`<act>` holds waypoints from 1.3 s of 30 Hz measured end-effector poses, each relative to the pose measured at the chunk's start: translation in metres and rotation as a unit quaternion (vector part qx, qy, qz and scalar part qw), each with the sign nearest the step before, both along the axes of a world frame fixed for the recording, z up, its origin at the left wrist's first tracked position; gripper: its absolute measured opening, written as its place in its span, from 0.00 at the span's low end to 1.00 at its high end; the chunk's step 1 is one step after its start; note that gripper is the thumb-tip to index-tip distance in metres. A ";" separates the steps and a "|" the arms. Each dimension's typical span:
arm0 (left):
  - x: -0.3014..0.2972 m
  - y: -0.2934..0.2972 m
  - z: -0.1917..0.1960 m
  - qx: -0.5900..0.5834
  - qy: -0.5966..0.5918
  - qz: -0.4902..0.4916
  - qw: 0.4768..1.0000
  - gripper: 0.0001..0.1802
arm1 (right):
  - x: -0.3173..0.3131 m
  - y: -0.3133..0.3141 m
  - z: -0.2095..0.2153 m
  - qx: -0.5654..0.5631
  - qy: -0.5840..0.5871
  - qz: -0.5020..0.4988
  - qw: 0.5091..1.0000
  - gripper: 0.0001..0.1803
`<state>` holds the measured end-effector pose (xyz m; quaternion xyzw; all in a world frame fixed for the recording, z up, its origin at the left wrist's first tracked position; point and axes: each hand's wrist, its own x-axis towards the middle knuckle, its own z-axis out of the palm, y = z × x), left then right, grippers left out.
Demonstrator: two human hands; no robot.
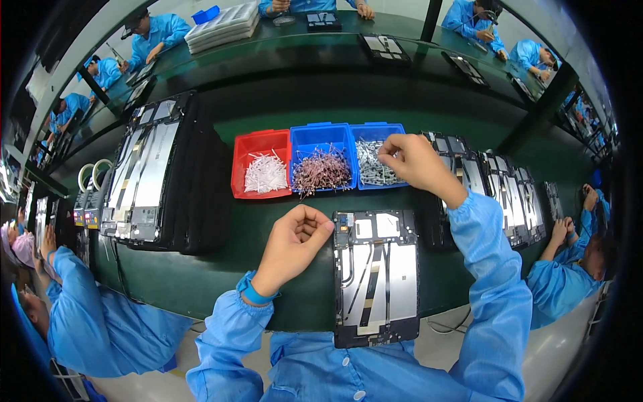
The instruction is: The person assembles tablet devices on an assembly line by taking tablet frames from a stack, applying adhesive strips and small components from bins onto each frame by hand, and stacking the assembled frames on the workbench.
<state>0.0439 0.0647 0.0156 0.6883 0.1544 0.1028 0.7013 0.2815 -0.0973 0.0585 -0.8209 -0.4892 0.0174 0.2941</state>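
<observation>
An opened tablet [376,281] lies before me at the table's front edge, its silver battery area and dark ribbon cables showing. My left hand [295,242] is curled closed beside its upper left corner, thumb against the index finger; whatever may be between them is too small to see. Over the right blue bin [404,142] hovers my right hand [416,161], with thumb and fingertips pinched together. That bin contains many small grey parts [375,161]; anything in the pinch cannot be made out.
A red bin [240,167] with white pieces and a middle blue bin [320,126] with brownish pieces stand alongside. Stacked tablets rise at left [144,174]; more tablets [512,194] lean in a row at right. Co-workers in blue sit around, one close on the left [100,315].
</observation>
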 end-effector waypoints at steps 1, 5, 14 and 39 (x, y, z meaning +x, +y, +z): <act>0.003 -0.002 -0.002 -0.001 -0.018 0.001 1.000 0.07 | -0.008 -0.001 0.003 0.008 0.060 -0.024 0.998 0.07; 0.023 -0.008 -0.002 0.038 -0.043 0.003 0.998 0.07 | -0.014 -0.004 -0.003 0.030 0.100 -0.064 0.992 0.08; 0.044 -0.007 -0.004 0.060 -0.069 0.024 0.995 0.10 | -0.027 -0.005 -0.005 0.076 0.181 -0.070 0.978 0.18; -0.015 -0.041 0.029 0.025 -0.074 0.014 0.997 0.11 | -0.145 -0.043 -0.010 0.223 0.538 0.033 0.813 0.05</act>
